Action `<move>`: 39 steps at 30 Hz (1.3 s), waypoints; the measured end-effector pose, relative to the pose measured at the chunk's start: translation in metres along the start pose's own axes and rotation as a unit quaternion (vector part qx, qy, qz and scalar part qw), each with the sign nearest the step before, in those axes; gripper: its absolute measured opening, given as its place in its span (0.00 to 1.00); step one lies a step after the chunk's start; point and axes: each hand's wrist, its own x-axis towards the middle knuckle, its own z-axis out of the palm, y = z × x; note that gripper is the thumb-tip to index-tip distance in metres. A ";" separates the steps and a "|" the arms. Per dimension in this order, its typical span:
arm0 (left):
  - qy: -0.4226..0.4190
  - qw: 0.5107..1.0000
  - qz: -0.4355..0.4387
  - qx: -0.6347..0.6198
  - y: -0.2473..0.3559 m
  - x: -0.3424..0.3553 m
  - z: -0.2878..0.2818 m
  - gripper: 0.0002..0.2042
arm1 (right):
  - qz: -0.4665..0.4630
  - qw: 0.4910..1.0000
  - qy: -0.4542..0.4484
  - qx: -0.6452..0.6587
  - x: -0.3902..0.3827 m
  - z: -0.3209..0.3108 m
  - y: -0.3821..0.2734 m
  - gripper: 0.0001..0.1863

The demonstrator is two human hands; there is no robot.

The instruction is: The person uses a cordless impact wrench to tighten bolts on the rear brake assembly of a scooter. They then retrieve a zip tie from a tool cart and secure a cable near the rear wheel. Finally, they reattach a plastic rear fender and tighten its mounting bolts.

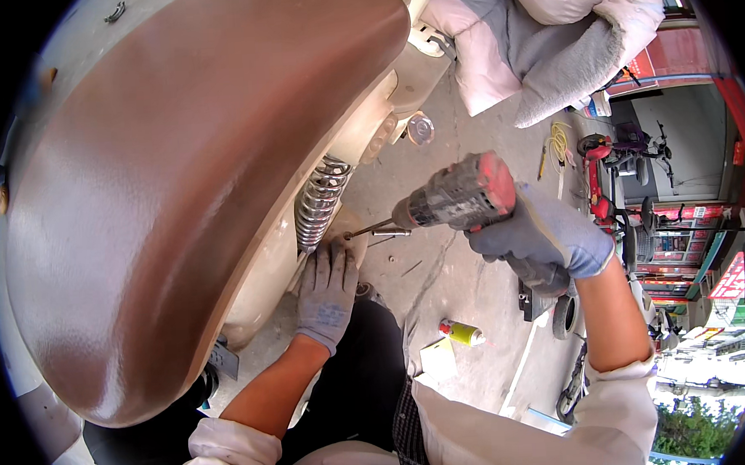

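Note:
In my gloved right hand (541, 232) is a red and black power drill (463, 192), its grip wrapped by my fingers. Its long thin bit (371, 229) points left and meets a cream body panel (351, 227) of a scooter, low by the rear wheel area. My left hand (329, 289), in a grey glove, lies with fingers stretched out against that panel, just below the bit's tip. Above my left fingers stands a chrome coil spring shock absorber (323, 197). The scooter's large brown seat (193, 183) fills the left side.
On the concrete floor (442, 271) lie a yellow-green spray can (462, 332), a white paper (438, 359) and small metal pieces. A pink and grey padded cover (548, 38) hangs at the top. Farther right are a tire (565, 317), a coiled yellow cable (560, 143) and parked scooters (605, 178).

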 end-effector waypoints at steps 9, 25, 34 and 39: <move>0.001 1.000 0.007 0.003 -0.002 0.000 -0.004 0.21 | -0.047 0.973 -0.071 -0.216 0.029 -0.022 -0.063 0.13; -0.013 1.000 -0.006 -0.020 0.008 -0.002 -0.011 0.20 | -0.414 0.818 -0.049 -0.396 0.047 -0.016 -0.070 0.07; 0.005 0.998 -0.024 -0.062 0.007 -0.005 -0.006 0.21 | -0.361 0.847 -0.068 -0.385 0.046 -0.014 -0.079 0.10; 0.013 0.997 -0.020 -0.068 0.009 -0.004 -0.005 0.22 | -0.346 0.869 -0.053 -0.350 0.042 -0.012 -0.077 0.10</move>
